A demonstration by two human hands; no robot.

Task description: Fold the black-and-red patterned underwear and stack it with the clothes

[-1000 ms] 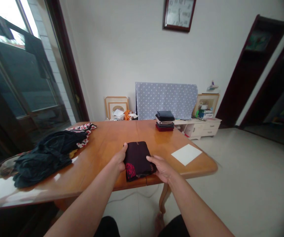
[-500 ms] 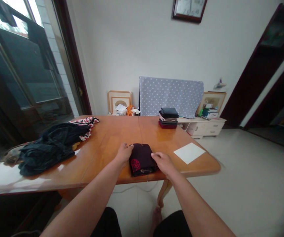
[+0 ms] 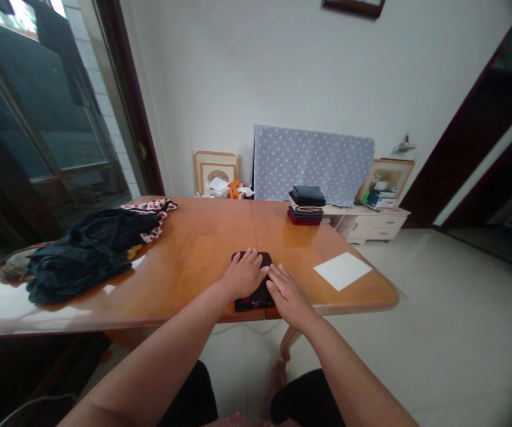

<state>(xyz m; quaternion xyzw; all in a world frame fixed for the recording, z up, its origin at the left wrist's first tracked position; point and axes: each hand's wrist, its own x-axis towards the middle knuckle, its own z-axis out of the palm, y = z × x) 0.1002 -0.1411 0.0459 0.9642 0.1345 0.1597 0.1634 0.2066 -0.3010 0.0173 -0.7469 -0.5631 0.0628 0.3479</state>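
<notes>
The folded garment (image 3: pixel 256 258) is near-black with a red print at its lower edge. The desk (image 3: pixel 202 237) is honey-orange. The black clothing heap (image 3: pixel 82 255) lies beside a red-and-white patterned cloth (image 3: pixel 152 212). A pale blue cloth (image 3: pixel 312 163) carries white polka dots; the paper sheet (image 3: pixel 342 271) is white.

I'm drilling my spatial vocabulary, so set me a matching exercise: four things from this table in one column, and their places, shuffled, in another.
Things:
1. Folded dark cloth
2. Stack of folded clothes
3. White rectangular sheet
4. Crumpled black clothing

Places:
A. Flat near the right end of the wooden table
B. Heaped on the table's left side
C. Under the left hand and right hand
D. Near the table's far edge

Pairs: 1-C, 2-D, 3-A, 4-B
</notes>
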